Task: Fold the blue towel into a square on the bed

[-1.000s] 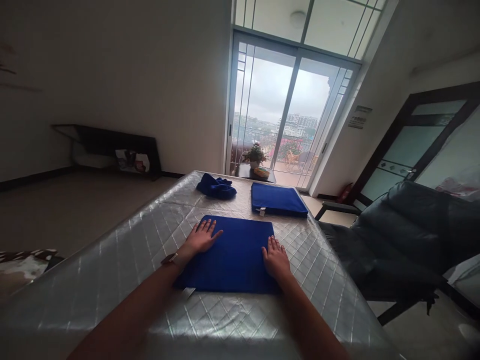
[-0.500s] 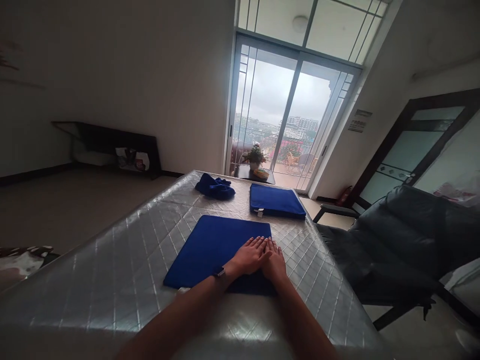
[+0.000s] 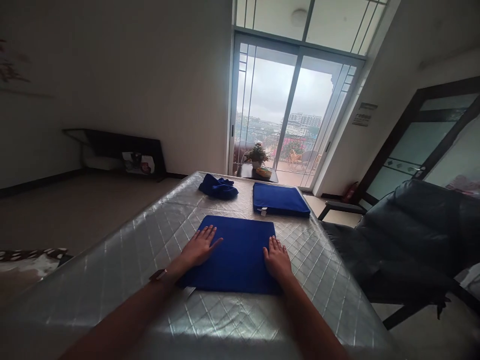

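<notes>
A flat blue folded cloth (image 3: pixel 238 257) lies on the table in front of me, a small white tag at its near left corner. My left hand (image 3: pixel 199 246) rests palm down on its left side, fingers spread and thumb out. Along its right edge lies my right hand (image 3: pixel 277 257), palm down with the fingers stretched forward. Neither hand grips anything. Beyond it, a neat folded blue stack (image 3: pixel 281 199) with a white tag sits at the far right, and a crumpled blue cloth (image 3: pixel 218 187) lies at the far left.
A silver quilted cover (image 3: pixel 142 250) spreads over the table. Close by its right edge stands a dark padded chair (image 3: pixel 405 235). Past the far end are a small black table (image 3: pixel 243 172) with a potted plant (image 3: pixel 257 154) and a glass sliding door (image 3: pixel 270 95).
My left hand has moved left, from beside my right hand to the left side of the blue cloth. My right hand stays at the right edge. The view has shifted slightly.
</notes>
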Tool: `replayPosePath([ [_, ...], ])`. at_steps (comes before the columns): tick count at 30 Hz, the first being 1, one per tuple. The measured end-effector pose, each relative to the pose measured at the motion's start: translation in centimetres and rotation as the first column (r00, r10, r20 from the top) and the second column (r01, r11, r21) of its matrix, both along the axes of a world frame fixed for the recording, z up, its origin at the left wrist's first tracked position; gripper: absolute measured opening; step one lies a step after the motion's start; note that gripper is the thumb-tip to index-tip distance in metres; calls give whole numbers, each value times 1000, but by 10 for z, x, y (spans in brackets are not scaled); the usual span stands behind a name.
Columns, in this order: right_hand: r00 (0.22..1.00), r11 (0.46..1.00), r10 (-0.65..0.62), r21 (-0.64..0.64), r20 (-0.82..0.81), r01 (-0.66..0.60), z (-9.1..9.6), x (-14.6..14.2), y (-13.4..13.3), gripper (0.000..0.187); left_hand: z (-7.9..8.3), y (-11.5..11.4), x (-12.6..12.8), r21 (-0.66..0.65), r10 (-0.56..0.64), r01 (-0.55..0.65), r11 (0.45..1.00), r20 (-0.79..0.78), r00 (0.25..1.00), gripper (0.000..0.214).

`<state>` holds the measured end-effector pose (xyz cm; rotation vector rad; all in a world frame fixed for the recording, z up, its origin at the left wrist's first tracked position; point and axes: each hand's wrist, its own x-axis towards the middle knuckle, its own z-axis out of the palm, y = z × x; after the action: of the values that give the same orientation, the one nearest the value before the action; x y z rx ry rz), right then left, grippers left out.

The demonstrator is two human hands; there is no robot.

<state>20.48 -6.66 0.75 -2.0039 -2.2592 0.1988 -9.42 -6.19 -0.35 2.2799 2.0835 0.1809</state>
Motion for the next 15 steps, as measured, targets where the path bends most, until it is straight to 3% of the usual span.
replayPosePath([
  [4,1000,1000,-7,3,12,7,0,0,1,62,-2,-5,-16,6,66,-66,998,-5,998,77],
  [15,997,999,0,33,73,-2,7,-3,-2,61,-5,-5,-14,46,50,-50,998,-13,999,79],
])
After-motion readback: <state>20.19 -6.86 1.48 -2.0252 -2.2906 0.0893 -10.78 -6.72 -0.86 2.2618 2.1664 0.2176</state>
